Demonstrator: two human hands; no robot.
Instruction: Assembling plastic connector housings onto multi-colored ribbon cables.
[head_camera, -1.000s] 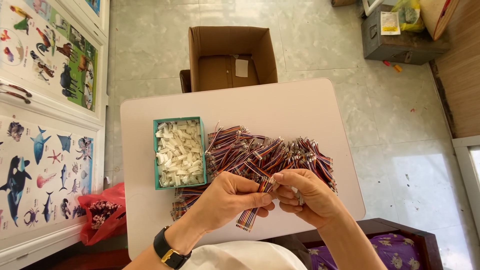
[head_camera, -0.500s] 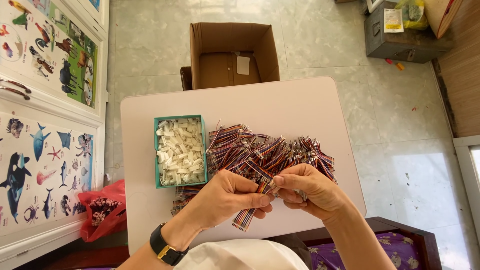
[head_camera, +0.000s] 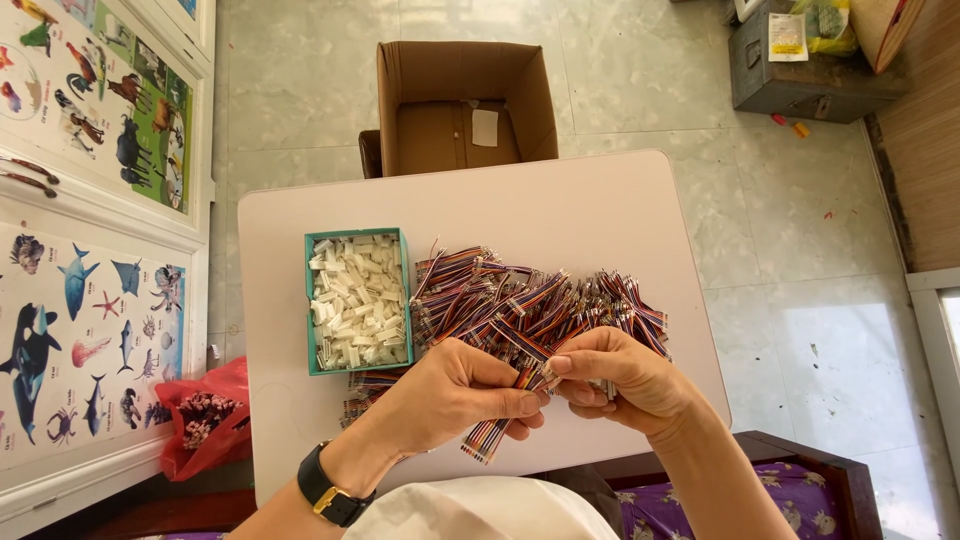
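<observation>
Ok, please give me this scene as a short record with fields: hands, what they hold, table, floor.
left hand: pinches a ribbon cable, watch on wrist
right hand: pinches the same cable at its top end
table: white; green tray of white connectors, wire pile beside it
floor: open cardboard box behind table, red bag to the left
left wall: animal posters

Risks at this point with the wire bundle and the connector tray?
1. Both hands, left hand and right hand, pinch one striped ribbon cable right over the loose pile of cables; its free end may snag neighbours and drag them along.
2. The pile reaches close to the right edge of the white table; strands might slide off.
3. The green tray of white connectors is heaped full; a bump could spill some.
</observation>
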